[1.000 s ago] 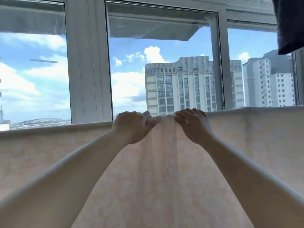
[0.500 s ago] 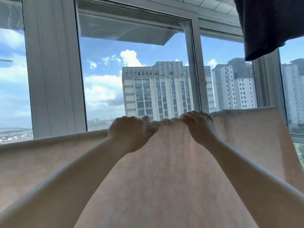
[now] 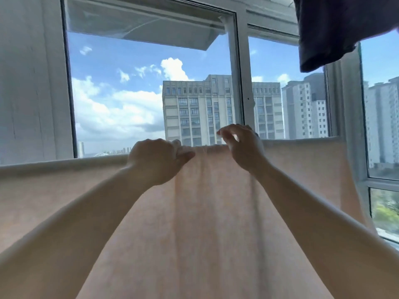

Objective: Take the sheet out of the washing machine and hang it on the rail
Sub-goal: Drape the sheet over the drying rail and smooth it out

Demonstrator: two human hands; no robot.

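Up at head height, the sheet (image 3: 216,223) hangs draped over a rail hidden under its folded top edge, which runs from nine o'clock to three o'clock across the view. It is a thin, pale peach cloth with a faint mottled print, soft enough that daylight glows through it, and it falls in long shallow vertical pleats below the hands. The left hand (image 3: 156,161) holds a closed grip on the bunched top edge just left of centre, thumb pressed forward over the gathered folds. The right hand (image 3: 243,147) sits just beside it toward one o'clock, lifted slightly off the edge, its grip loose and open with fingers curved and thumb apart, holding nothing. Behind the cloth stands a white-framed window (image 3: 237,83) with smooth, straight uprights; the glass shows blue sky, puffy clouds and pale blocky high-rise buildings (image 3: 194,108). At one o'clock, high up, a dark navy garment (image 3: 336,29) hangs in limp, matte folds. A broad white wall panel (image 3: 28,83) fills ten o'clock.
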